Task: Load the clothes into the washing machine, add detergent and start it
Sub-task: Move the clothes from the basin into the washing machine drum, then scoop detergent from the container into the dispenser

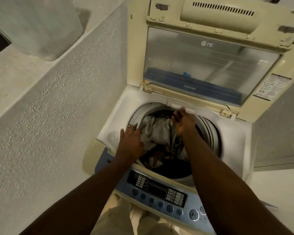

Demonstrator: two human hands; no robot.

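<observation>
A top-loading washing machine [119, 114] stands with its lid [202, 61] folded up at the back. Clothes [157, 133], pale grey on top and dark ones beneath, fill the drum. My left hand [130, 143] lies flat on the drum's left rim, its fingers spread against the grey cloth. Over the far side of the drum my right hand [183, 122] hovers with straight fingers, the fingertips near a small white drawer [178, 104] under the lid. Neither hand holds anything.
The blue control panel [161, 189] with round buttons runs along the machine's near edge. A rough plastered wall [49, 116] rises on the left, with a white plastic container [37, 26] on the ledge beyond it. A grey panel [278, 129] stands to the right.
</observation>
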